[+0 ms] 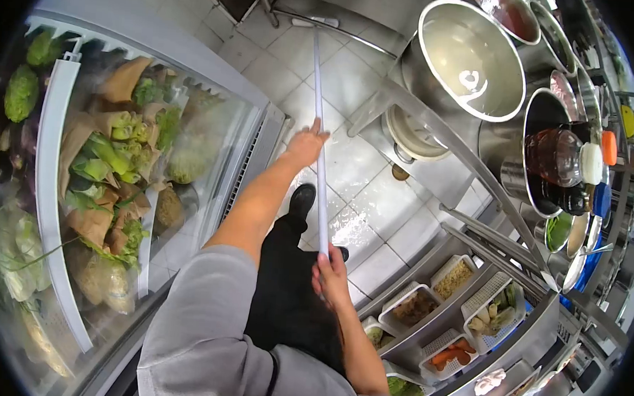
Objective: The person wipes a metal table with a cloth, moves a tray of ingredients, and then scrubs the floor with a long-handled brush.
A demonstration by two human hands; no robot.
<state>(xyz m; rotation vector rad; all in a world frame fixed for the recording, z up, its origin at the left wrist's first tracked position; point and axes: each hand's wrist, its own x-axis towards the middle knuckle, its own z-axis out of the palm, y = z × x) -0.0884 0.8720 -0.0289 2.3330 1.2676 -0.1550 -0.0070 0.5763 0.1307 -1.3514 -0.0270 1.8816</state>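
Note:
A long pale pole [319,176] slants across the middle of the view, over the tiled floor. Its far end meets a white floor-tool head [315,22] near the metal legs at the top. My left hand [307,144] is on the pole about midway along, a finger stretched along it and the others curled at its side. Nearer my body, my right hand [331,277] is wrapped round the lower part of the pole. The white floor tiles [362,164] look wet and shiny beside the pole.
A glass-fronted fridge [259,133] with vegetables stands at the left. On the right, a metal shelf holds a large pot of liquid [472,59] and bottles [555,156]. Below it, an open drawer holds baskets of food [495,310]. My shoe [302,200] is on the floor.

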